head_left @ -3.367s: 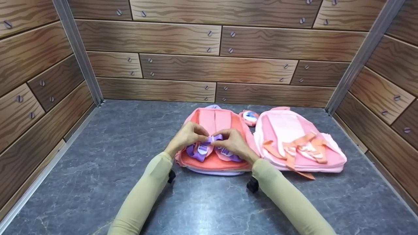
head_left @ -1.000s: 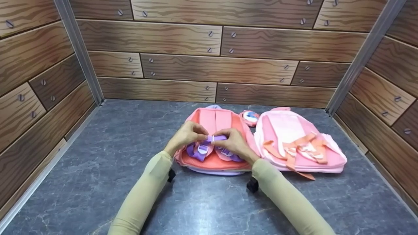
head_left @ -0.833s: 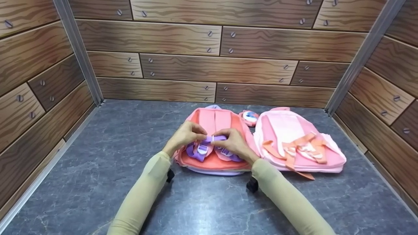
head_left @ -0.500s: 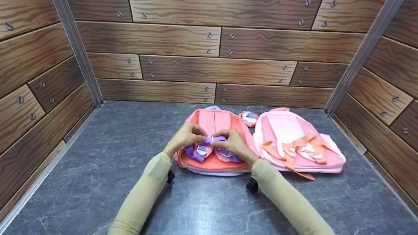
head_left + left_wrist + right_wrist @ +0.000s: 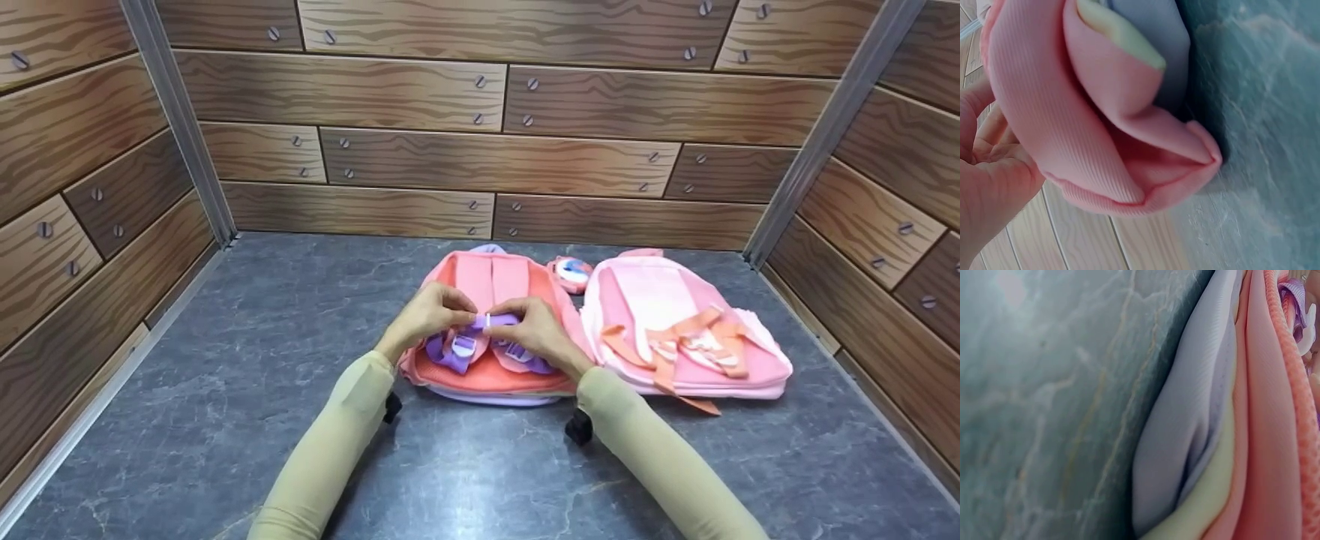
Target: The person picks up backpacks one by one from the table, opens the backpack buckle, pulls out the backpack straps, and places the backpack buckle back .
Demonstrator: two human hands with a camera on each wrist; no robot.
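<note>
A coral backpack [image 5: 491, 274] lies on the table with its shoulder straps facing up. Over its middle my left hand [image 5: 429, 311] pinches a purple strap [image 5: 504, 320] from the left, by a small white slider [image 5: 487, 320]. From the other side my right hand [image 5: 536, 328] pinches the same strap between thumb and forefinger. Below the fingers rest a white buckle [image 5: 463, 346] and further purple webbing. The left wrist view shows the bag's folded pink side [image 5: 1055, 101] beside my palm; in the right wrist view, its layered lower edge [image 5: 1269, 427] hides most of the right hand.
A light pink backpack [image 5: 652, 300] with tangled orange straps [image 5: 697, 334] lies against the coral bag's right side. Between their tops sits a small round pouch [image 5: 571, 274] with a blue and white picture. Wood-patterned walls [image 5: 480, 161] enclose the grey marbled table [image 5: 262, 330].
Both hands stay at the strap. Since the earliest frame, the purple strap's raised loop right of the white slider has been drawn flatter and straighter. The backpacks lie where they were.
</note>
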